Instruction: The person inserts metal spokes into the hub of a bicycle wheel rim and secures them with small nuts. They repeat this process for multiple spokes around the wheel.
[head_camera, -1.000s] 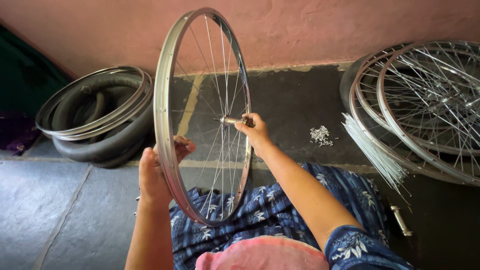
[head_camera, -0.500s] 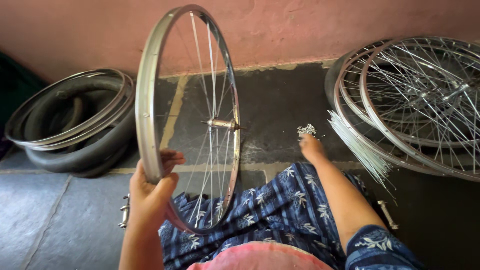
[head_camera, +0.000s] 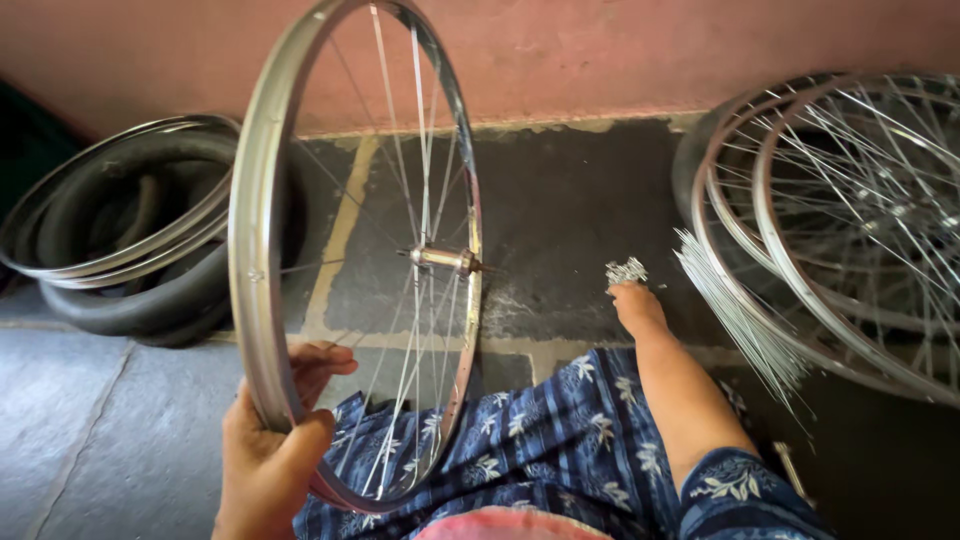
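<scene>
fingers of the left hand (head_camera: 270, 450) clamp the wheel rim (head_camera: 252, 250) at 7 o'clock; one-handed, it could topple while the right hand (head_camera: 636, 303) pinches spoke nipples (head_camera: 626, 270) at 3 o'clock.

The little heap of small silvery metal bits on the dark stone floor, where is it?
The heap of small silvery metal bits lies right of centre in the head view, at the right hand's fingertips, between the upright silver spoked wheel and the loose spoke bundle.

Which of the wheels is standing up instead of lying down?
The wheel gripped by the left hand stands upright on its edge. The spoked wheels at right and the rims with tyres at left lie flat on the floor.
</scene>
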